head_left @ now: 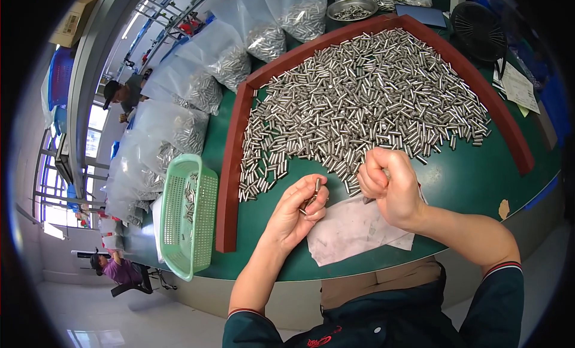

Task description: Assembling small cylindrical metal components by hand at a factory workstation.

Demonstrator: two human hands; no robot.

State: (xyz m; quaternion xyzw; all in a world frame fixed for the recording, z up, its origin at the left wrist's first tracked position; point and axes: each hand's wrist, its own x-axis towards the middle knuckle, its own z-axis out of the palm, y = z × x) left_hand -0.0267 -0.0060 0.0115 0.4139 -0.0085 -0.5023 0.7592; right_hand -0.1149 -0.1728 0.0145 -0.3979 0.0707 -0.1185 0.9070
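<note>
A broad heap of short, shiny metal pins (359, 90) covers the green table in front of me. My left hand (297, 209) is closed around a few metal pins (316, 186); one stands up between thumb and fingertips, and others show lower in the fingers. To its right, my right hand (392, 189) is curled into a fist at the heap's near edge, above a pale pinkish cloth (341, 231). Whatever that fist holds is hidden by the fingers.
A dark red wooden frame (232, 168) borders the heap. Left of it stands a green plastic basket (209, 222) with some pins inside. Clear bags of pins (230, 63) line the far left edge. A metal bowl (352, 9), black fan (478, 32) and papers (518, 87) lie beyond.
</note>
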